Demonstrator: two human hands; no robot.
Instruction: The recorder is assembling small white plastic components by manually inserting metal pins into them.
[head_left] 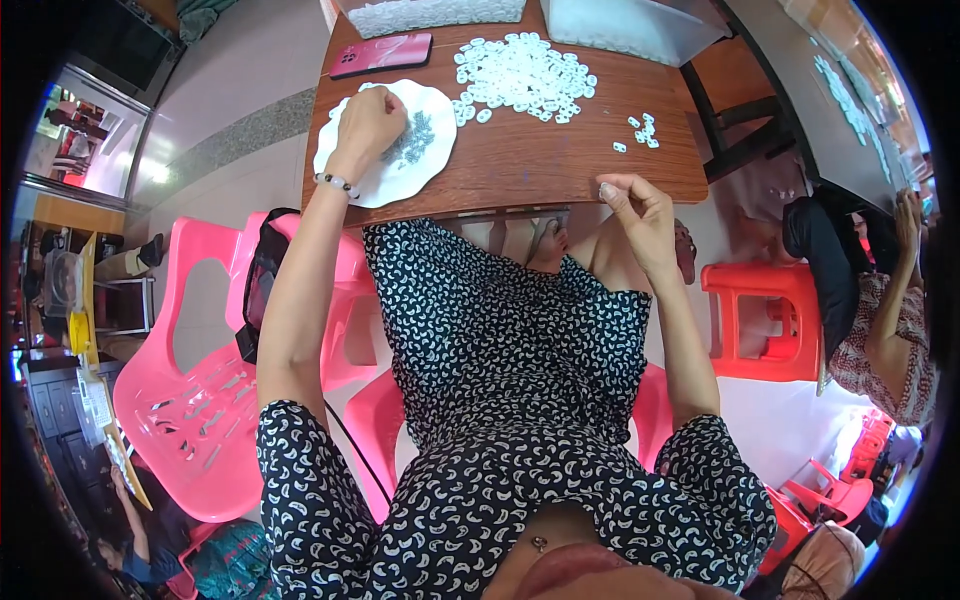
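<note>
Through the head camera I see one white plate [432,165] holding grey bits [412,150], the left hand [370,122] bunched over them, grip unclear. Right of the plate: one heap of white tiles [525,75], several strays [650,131], and the right hand [648,212], thumb near forefinger, hold unclear.

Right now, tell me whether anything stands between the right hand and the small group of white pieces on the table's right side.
Nothing visible does: only brown tabletop lies between the right hand, at the near edge, and the small group of white pieces.
</note>
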